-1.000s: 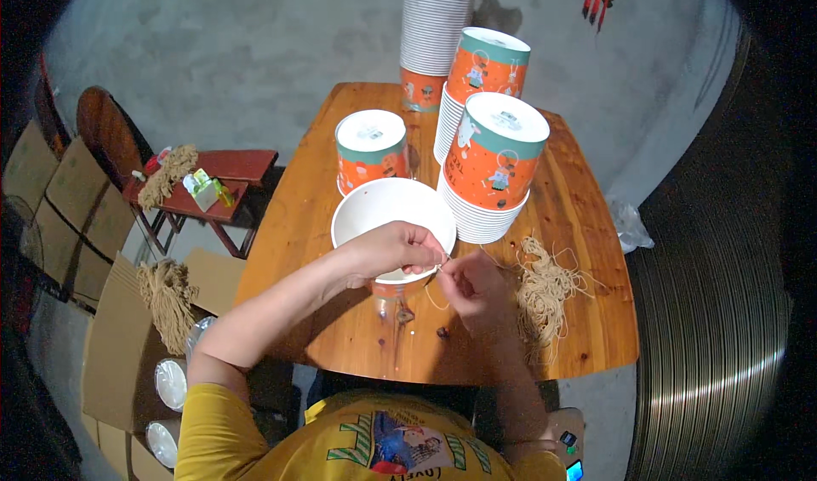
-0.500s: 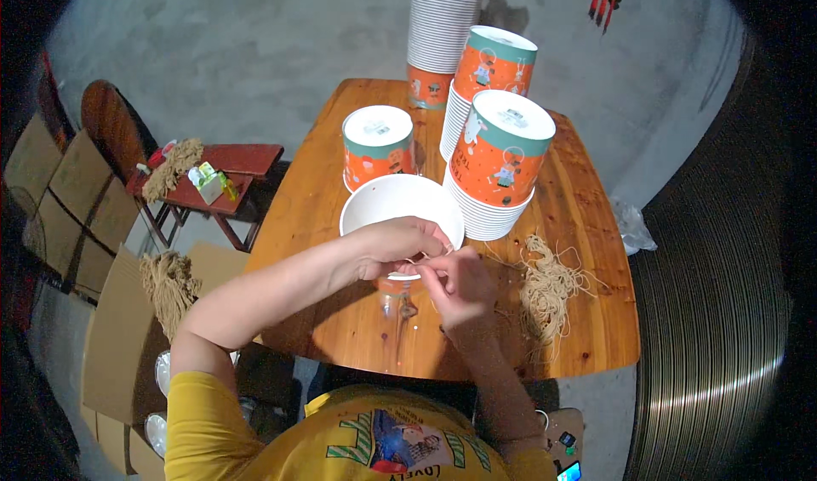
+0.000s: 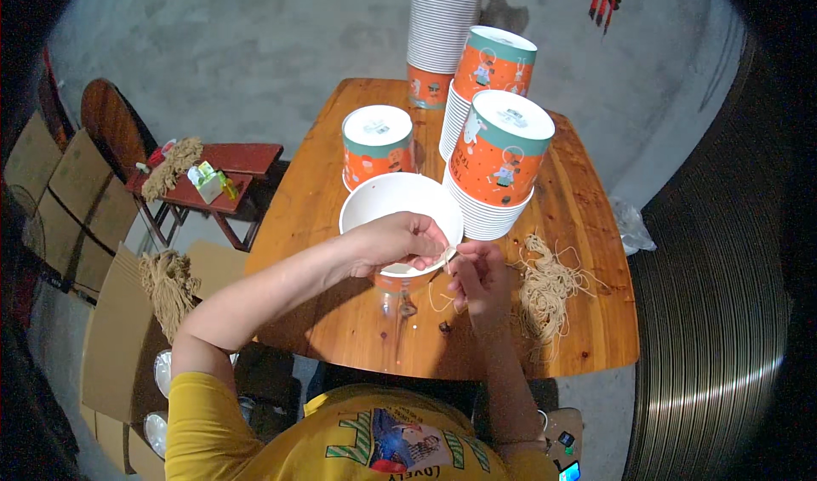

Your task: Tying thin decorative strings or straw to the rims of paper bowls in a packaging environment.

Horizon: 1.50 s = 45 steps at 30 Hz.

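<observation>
An open paper bucket [image 3: 387, 199], white inside with an orange outside, stands before me on the wooden table. At its near right rim, my left hand [image 3: 404, 241] pinches a thin beige string [image 3: 449, 253] between thumb and fingers. My right hand [image 3: 481, 278] is just right of the rim, its bent fingers closed at the same string. A loose length of string curves down between the hands, below the rim. Whether the string passes through the bucket's wall is hidden by my fingers. Right of my right hand lies a tangled heap of strings [image 3: 549, 290].
Upside-down orange-and-teal buckets stand beyond: a single one [image 3: 377, 128], a near stack [image 3: 502, 162], another stack [image 3: 494, 60] and a tall white stack [image 3: 442, 22]. At left are a red bench [image 3: 247, 159] holding string bundles and cardboard boxes [image 3: 119, 328].
My right hand has moved right and slightly down, away from my left. The string between them now shows, with a loop hanging below. My left hand and the bucket have barely moved.
</observation>
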### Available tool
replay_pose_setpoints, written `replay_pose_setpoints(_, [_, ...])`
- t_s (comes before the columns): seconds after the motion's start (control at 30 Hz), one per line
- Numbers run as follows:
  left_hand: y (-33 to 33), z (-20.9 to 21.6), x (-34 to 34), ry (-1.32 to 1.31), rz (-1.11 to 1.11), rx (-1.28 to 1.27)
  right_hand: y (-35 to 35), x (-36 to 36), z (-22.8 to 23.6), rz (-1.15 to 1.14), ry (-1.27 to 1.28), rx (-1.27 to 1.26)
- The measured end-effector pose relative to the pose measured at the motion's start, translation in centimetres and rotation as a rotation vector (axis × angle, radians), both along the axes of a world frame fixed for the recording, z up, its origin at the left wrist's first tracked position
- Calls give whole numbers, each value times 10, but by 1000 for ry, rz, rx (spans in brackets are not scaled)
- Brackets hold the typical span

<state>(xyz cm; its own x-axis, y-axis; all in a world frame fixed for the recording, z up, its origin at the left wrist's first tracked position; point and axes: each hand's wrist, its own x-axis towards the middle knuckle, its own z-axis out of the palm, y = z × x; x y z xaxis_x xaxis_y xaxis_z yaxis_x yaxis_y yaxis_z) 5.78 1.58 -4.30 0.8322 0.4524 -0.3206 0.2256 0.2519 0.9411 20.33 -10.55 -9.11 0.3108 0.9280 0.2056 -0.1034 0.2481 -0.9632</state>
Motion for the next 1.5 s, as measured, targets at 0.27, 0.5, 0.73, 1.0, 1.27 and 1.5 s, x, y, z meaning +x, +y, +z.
replay_pose_setpoints(0.27, [-11,8,0,19,-41,266,4,6,4,8,-231,59])
replay_pose_setpoints(0.5, [-9,4,1,43,-50,272,1,5,2,21,-219,18])
replay_pose_setpoints(0.73, [-10,4,0,65,-28,272,-3,-5,-4,-12,-82,-13])
replay_pose_setpoints(1.0, [-10,11,2,75,3,138,1,-17,0,-28,13,156])
replay_pose_setpoints(1.27, [-8,11,0,64,16,92,-5,-2,-6,86,102,-161])
replay_pose_setpoints(1.5, [-8,12,-1,88,-40,172,-7,5,3,30,-121,-277])
